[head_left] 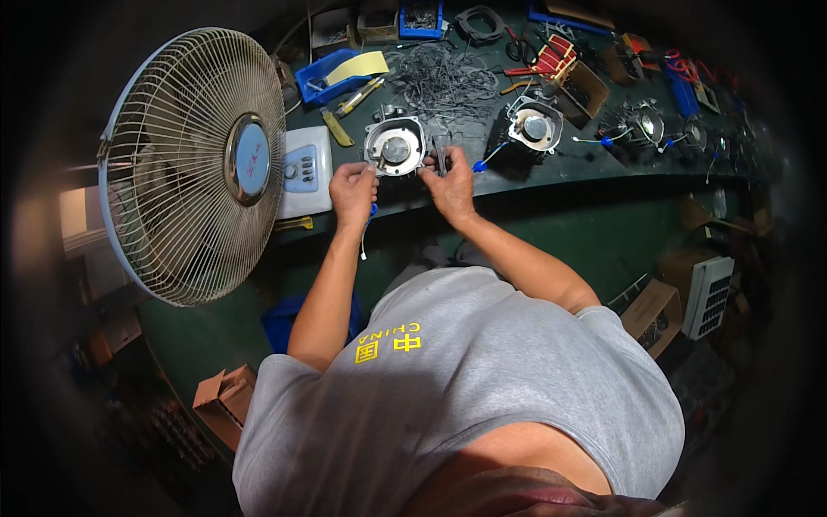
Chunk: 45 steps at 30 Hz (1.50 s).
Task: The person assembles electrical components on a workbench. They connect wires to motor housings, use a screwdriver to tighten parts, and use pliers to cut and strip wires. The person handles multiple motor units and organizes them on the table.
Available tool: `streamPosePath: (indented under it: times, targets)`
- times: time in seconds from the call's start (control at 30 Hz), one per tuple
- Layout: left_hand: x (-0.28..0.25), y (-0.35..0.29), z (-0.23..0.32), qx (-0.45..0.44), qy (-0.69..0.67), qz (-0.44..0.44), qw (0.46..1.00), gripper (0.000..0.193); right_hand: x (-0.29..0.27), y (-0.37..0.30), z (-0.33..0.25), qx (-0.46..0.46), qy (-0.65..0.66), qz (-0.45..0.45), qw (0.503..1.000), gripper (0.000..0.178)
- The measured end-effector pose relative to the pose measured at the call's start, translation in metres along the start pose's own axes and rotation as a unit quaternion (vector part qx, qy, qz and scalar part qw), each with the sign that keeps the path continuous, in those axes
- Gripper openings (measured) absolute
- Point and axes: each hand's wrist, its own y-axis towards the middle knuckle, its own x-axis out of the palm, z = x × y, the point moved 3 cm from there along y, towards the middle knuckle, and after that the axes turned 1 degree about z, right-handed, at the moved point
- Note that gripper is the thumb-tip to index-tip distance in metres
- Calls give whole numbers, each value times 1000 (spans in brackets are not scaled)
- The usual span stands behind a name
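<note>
A square metal motor housing (pixel 395 146) with a round silver disc in its middle sits on the workbench in front of me. At its left edge, my left hand (pixel 352 193) has its fingertips pinched together; what they grip is hidden. Below that hand hangs a thin white cable (pixel 365 234) with a blue piece near its top. My right hand (pixel 450 187) is closed at the housing's right edge, and a thin dark strip-like piece (pixel 441 156) sticks up from its fingers.
A large fan (pixel 202 164) stands close on the left. Behind the housing lies a heap of thin wire-like parts (pixel 444 82), beside a blue bin (pixel 332 76) and a yellow-handled cutter (pixel 360 96). Several similar housings (pixel 534 127) line the bench rightward. Cardboard boxes (pixel 652 316) sit below.
</note>
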Motion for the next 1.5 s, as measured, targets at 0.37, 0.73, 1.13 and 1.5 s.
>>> streamPosePath:
  times: [0.37,0.73,1.13,1.5]
  targets:
    - [-7,-6,-5,5,-19,0,1000,14,-4,-1,-8,20,-40,-28,999,34]
    - [55,-54,71,230,63,-42,970,11,-21,11,-62,127,219,-21,967,26]
    - [142,-86,100,313,166,-234,905,11,-90,35,-90,32,242,-17,970,24]
    - [163,-83,91,224,181,-153,945,9,-279,225,-46,-265,-367,61,889,22]
